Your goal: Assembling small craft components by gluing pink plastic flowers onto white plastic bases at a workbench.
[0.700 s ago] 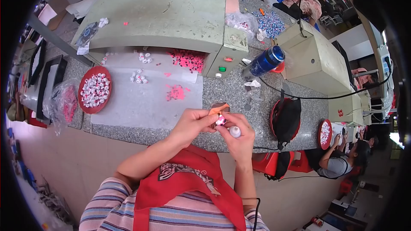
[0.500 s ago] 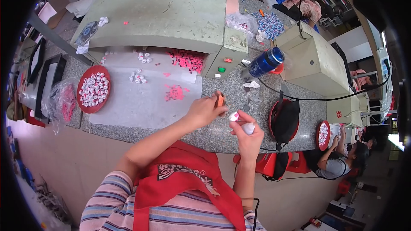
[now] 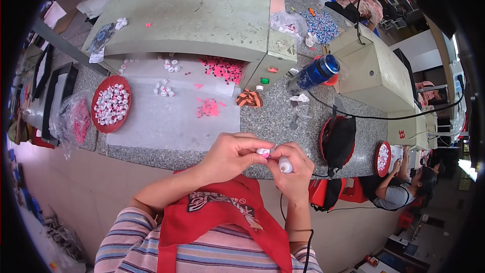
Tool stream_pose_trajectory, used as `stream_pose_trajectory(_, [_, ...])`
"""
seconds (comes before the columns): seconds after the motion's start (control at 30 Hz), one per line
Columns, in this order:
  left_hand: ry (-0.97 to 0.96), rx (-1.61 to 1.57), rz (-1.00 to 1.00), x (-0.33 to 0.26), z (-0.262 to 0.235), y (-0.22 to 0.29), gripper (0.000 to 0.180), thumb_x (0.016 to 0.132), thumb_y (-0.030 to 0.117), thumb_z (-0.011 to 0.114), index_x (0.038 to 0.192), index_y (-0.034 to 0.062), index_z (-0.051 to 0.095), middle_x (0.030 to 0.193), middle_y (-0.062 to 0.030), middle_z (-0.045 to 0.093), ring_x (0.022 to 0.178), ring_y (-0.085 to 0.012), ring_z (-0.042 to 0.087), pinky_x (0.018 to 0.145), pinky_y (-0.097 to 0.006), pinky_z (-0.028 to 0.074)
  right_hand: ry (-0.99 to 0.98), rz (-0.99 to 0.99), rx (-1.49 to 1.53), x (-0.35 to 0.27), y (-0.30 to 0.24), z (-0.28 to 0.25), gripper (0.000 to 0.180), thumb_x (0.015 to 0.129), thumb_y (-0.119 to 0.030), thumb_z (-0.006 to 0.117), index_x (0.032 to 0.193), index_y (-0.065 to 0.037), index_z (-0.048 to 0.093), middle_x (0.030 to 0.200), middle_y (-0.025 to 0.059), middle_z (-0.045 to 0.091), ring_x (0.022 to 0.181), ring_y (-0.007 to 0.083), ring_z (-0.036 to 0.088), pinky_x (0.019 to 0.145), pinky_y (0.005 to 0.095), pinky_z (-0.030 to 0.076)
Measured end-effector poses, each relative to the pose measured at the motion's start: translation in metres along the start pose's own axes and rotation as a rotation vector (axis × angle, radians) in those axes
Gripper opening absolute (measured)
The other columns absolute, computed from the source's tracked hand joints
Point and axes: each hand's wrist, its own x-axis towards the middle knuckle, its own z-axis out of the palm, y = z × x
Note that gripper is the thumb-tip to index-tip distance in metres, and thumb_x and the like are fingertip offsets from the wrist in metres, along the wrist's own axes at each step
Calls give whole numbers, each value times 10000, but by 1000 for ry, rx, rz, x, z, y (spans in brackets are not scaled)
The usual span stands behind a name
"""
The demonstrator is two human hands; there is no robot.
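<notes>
Hands meet again in front of the chest, just over the near edge of the grey counter (image 3: 283, 121). Half a second ago they were apart, the left one reaching out toward the counter with an orange thing; now the left hand (image 3: 230, 154) is back and its fingers are closed together on a small white and pink piece (image 3: 263, 152). The orange thing is no more seen in this hand. The right hand (image 3: 293, 169) touches the same piece from the other side, and its fingers are clamped on a small white bottle (image 3: 285, 164) that stands about upright in the fist, as it did before.

On the counter, a white sheet (image 3: 166, 116) lies in front of the person with a little heap of pink bits (image 3: 208, 107) on it. A red plate (image 3: 111, 103) full of white pieces sits at the left end of the sheet. An orange and black object (image 3: 249, 98) rests near the sheet's right corner, and a blue bottle (image 3: 316, 73) lies on its side further right. None of these has moved. Another person (image 3: 399, 189) sits at the far right.
</notes>
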Motion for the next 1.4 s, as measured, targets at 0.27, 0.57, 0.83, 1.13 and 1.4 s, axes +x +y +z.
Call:
stream_pose_trajectory(0.27, [103,-28,48,-14,5,-10,219,753,-79,567,967,-41,591,867,-96,591,778,-131,601,666,-223,499,-206,-121,-2,7,8,-1,258,558,41,666,750,-47,519,687,70,549,579,203,561,500,273,448])
stream_pose_trajectory(0.57, [133,-94,-29,-17,7,-28,221,765,-85,554,978,-38,592,888,-86,596,797,-116,588,679,-220,496,-325,-158,-81,3,17,1,310,592,-7,687,808,-42,467,723,86,542,594,245,572,479,316,453])
stream_pose_trajectory(0.83, [172,-197,-18,-16,9,-32,224,780,-73,541,1003,-67,564,914,-99,598,827,-157,604,724,-236,501,-274,-175,-109,-4,25,8,301,608,-11,695,792,-39,459,706,87,543,590,216,574,484,313,452])
stream_pose_trajectory(1.13, [425,528,481,-10,10,-27,275,683,-47,626,948,20,592,963,-125,602,808,-226,623,639,-270,524,109,763,660,-6,-10,26,155,767,9,570,916,34,601,793,89,595,607,117,579,503,218,492])
stream_pose_trajectory(1.4, [346,789,486,-11,4,-18,347,645,-49,620,984,14,580,905,-104,591,726,-222,614,587,-277,517,68,320,190,-11,-3,30,130,741,30,586,868,27,613,792,66,602,658,98,583,560,209,463])
